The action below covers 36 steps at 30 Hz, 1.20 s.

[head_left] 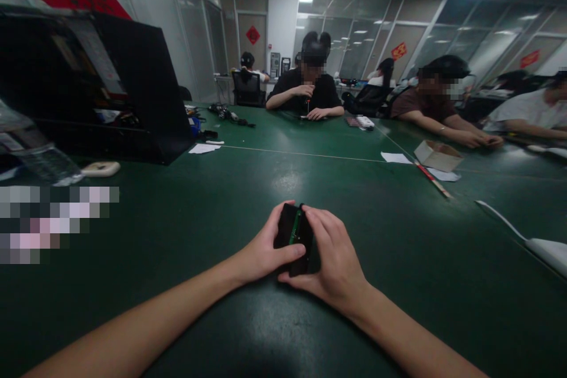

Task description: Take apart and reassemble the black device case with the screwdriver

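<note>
A small black device with a strip of green circuit board showing along it is held between my two hands, just above the green table. My left hand grips its left side, with the thumb laid across its face. Around the right side curl the fingers of my right hand, its thumb at the near end. Parts of the device are covered by my fingers, and its exact kind cannot be made out.
At the left stand a black open case, a clear plastic bottle and a pale rounded object. A small open box, a red stick and a white device lie right. Across the table a person works with a screwdriver.
</note>
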Each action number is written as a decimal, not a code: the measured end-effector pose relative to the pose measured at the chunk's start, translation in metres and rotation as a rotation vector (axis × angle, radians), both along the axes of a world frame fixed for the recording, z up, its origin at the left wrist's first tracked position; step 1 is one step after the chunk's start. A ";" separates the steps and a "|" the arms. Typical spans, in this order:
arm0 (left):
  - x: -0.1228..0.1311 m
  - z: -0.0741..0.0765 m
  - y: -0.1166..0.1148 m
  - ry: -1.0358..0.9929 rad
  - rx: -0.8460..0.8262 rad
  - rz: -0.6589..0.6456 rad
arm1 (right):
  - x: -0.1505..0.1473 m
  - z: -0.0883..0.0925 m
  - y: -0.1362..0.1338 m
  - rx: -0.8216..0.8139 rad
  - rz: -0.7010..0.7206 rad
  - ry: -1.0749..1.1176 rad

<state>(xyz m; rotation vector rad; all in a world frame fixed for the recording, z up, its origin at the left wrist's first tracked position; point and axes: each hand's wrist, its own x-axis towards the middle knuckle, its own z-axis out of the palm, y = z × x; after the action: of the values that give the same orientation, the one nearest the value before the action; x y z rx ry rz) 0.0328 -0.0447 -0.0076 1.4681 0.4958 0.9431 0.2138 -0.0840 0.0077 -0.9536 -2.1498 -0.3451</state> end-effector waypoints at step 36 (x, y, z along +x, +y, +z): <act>0.002 0.004 -0.001 -0.077 -0.289 -0.062 | 0.004 -0.002 0.009 -0.588 0.105 0.502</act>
<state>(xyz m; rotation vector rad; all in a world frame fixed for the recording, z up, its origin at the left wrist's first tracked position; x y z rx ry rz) 0.0344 -0.0453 -0.0033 1.1758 0.5052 0.8377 0.2177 -0.0753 0.0057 -1.0907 -1.8346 0.5586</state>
